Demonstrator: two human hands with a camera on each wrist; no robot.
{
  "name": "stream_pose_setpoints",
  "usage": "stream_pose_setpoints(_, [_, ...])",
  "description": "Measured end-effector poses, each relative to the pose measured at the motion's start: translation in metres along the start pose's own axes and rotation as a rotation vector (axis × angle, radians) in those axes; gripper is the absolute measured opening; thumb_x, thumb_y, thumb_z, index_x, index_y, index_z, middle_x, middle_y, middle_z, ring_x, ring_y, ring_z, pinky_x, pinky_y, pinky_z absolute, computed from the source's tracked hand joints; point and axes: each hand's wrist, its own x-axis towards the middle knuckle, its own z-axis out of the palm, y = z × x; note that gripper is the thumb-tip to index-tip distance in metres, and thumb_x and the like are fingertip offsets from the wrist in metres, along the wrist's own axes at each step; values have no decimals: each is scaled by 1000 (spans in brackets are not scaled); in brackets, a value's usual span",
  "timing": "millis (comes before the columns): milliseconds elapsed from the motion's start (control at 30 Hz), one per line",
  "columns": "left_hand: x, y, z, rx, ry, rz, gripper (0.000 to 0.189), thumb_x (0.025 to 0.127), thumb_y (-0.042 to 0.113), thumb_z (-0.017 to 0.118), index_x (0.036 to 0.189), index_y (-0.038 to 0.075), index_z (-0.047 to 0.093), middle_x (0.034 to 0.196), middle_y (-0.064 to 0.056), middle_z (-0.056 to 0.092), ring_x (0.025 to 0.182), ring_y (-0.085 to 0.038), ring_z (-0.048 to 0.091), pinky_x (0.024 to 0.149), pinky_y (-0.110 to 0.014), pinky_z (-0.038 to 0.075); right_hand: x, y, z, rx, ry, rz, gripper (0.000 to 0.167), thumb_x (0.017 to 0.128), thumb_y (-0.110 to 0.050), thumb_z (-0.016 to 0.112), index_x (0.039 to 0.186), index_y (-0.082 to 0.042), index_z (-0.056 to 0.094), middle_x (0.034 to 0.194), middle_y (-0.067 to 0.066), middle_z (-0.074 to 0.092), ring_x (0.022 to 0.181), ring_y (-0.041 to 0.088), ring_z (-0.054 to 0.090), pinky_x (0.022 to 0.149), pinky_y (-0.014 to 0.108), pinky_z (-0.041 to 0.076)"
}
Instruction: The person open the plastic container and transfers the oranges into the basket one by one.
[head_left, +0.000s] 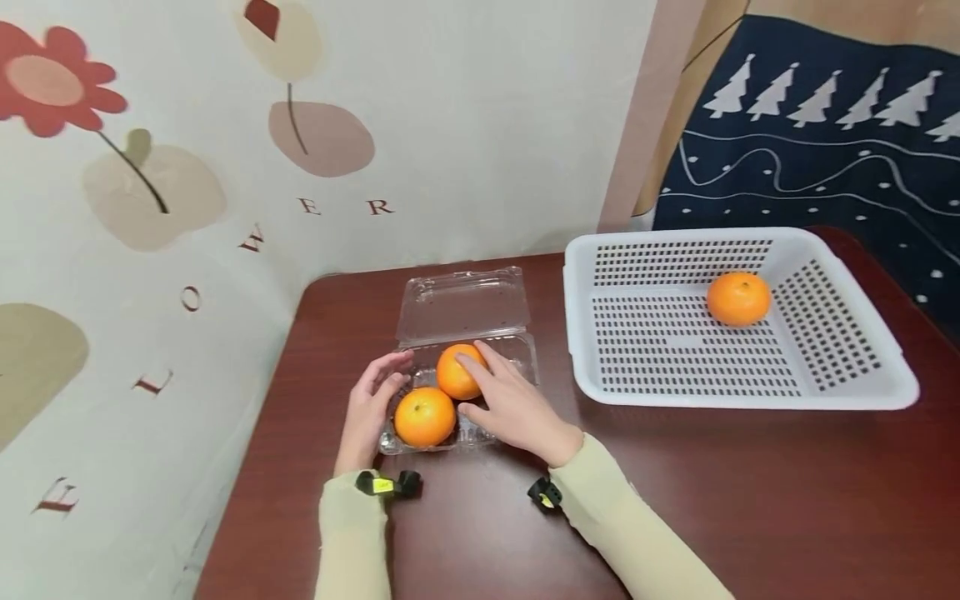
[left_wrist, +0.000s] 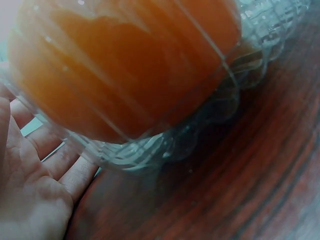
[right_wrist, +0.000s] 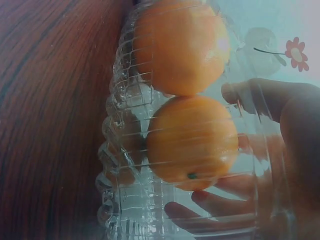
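Observation:
Two oranges, a nearer orange (head_left: 424, 417) and a farther orange (head_left: 460, 372), sit side by side in a clear plastic clamshell box (head_left: 480, 435) whose lid is folded back. My right hand (head_left: 517, 408) holds the farther orange, fingers over its top and far side, thumb at the near side. In the right wrist view, that orange (right_wrist: 192, 142) shows through the ribbed wall, between thumb and fingers. My left hand (head_left: 369, 408) rests at the box's left side beside the nearer orange. Its fingers (left_wrist: 52, 150) lie loosely along the outer wall in the left wrist view.
A white slotted plastic basket (head_left: 581, 333) stands right of the box with one orange (head_left: 738, 298) inside. Both rest on a dark red-brown table (head_left: 712, 492). A patterned curtain (head_left: 465, 125) hangs behind and to the left; navy cloth (head_left: 817, 158) is at back right.

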Motion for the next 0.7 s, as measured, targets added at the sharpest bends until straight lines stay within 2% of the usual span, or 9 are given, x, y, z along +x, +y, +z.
stream_pose_setpoints(67, [-2, 5, 0, -4, 13, 6, 32, 92, 14, 49, 124, 10, 50, 125, -9, 51, 111, -27, 48, 90, -24, 41, 2, -1, -1, 13, -7, -11, 65, 83, -37, 57, 140, -21, 30, 146, 12, 18, 128, 31, 28, 103, 47, 25])
stream_pose_setpoints(167, [-4, 10, 2, 7, 7, -9, 32, 93, 16, 48, 124, 10, 49, 126, -8, 50, 113, -25, 47, 89, -20, 41, 3, 0, -1, 31, -17, 10, 65, 83, -37, 58, 140, -23, 29, 145, 12, 19, 126, 31, 30, 100, 48, 29])
stream_pose_setpoints(267, [-6, 10, 3, 5, -18, -22, 33, 93, 16, 47, 125, 9, 48, 128, -8, 49, 114, -24, 46, 91, -21, 41, 3, 1, 0, 60, -31, 49, 66, 83, -37, 58, 140, -25, 27, 145, 10, 18, 126, 29, 31, 98, 46, 32])
stream_pose_setpoints(400, [-7, 9, 3, -3, -17, -30, 33, 93, 16, 47, 125, 9, 48, 128, -8, 49, 114, -24, 47, 93, -25, 40, 5, 1, 4, 109, -40, 75, 67, 83, -37, 58, 140, -26, 25, 146, 9, 17, 126, 27, 31, 95, 44, 36])
stream_pose_setpoints(533, [-6, 9, 4, -3, -16, -31, 33, 93, 16, 48, 125, 10, 48, 128, -9, 49, 113, -25, 47, 93, -26, 40, 7, 1, 4, 117, -36, 78, 67, 83, -36, 59, 140, -26, 25, 146, 8, 17, 126, 26, 31, 95, 44, 37])
stream_pose_setpoints(700, [-5, 9, 3, -5, -17, -20, 33, 93, 16, 47, 125, 9, 47, 128, -10, 48, 114, -26, 47, 91, -22, 41, 8, 1, 3, 104, -20, 62, 66, 83, -35, 59, 140, -26, 26, 144, 9, 20, 124, 25, 33, 94, 42, 38])
